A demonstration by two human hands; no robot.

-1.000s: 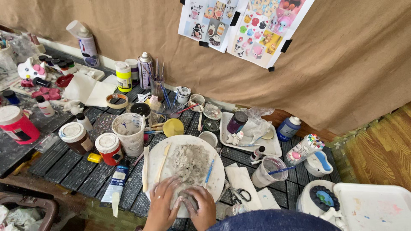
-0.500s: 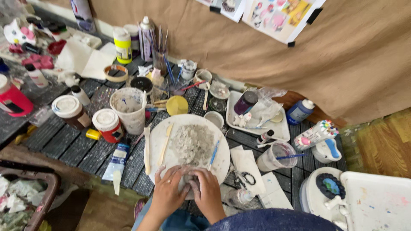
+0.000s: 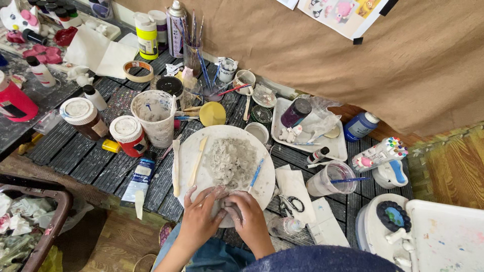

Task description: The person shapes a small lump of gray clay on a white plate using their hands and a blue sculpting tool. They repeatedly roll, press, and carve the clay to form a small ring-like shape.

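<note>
Right now both hands are down at the near rim of the white board [image 3: 187, 174], working a small grey clay lump [image 3: 227, 207]. Left hand [image 3: 200, 215] has its fingers spread, tips pressing on the lump's left side; right hand [image 3: 250, 219] is curled close over it from the right, knuckles up. Both are smeared with grey. How much of the lump either hand truly clasps, I cannot tell, since the fingers cover most of it.

Up the middle of the board sits the big clay mass [image 3: 230, 162], rough and ridged, apart from the lump. A wooden tool [image 3: 197, 161] lies on the board's left part, a second stick [image 3: 176, 167] along its left edge, and a blue brush [image 3: 256, 175] just right of the mass.

Off the board's right edge: scissors [image 3: 291, 204] on paper, then a clear cup [image 3: 330, 179]. Off its far-left edge: a smeared tub [image 3: 154, 117] and a red jar [image 3: 128, 136]. A yellow lid [image 3: 212, 114] lies just beyond its far rim.
</note>
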